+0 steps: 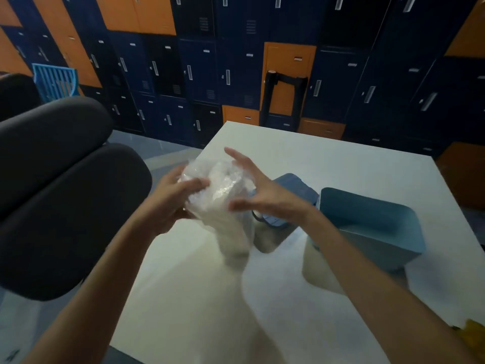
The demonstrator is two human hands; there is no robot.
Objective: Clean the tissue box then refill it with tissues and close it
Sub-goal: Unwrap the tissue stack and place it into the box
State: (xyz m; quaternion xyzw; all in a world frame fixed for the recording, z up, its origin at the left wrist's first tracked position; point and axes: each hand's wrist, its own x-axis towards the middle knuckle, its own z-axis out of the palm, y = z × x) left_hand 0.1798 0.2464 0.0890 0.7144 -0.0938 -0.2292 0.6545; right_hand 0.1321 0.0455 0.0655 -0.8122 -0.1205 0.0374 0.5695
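We grip the plastic-wrapped tissue pack point(220, 185) in our left hand point(174, 197) above the surface point(328, 158), our right hand point(263, 197) spread open beside it, near the open blue tissue box point(393, 249).

Tissue pack point(217, 190): white tissues in crinkled clear plastic wrap, blurred, held above the bench's left edge. The left hand point(173, 198) grips it; the right hand point(259, 195) is spread against it. Tissue box point(372, 224): blue-grey with rounded corners, upright and open-topped, near the right edge. Lid point(291, 185): matching blue, just left of the box, partly hidden.
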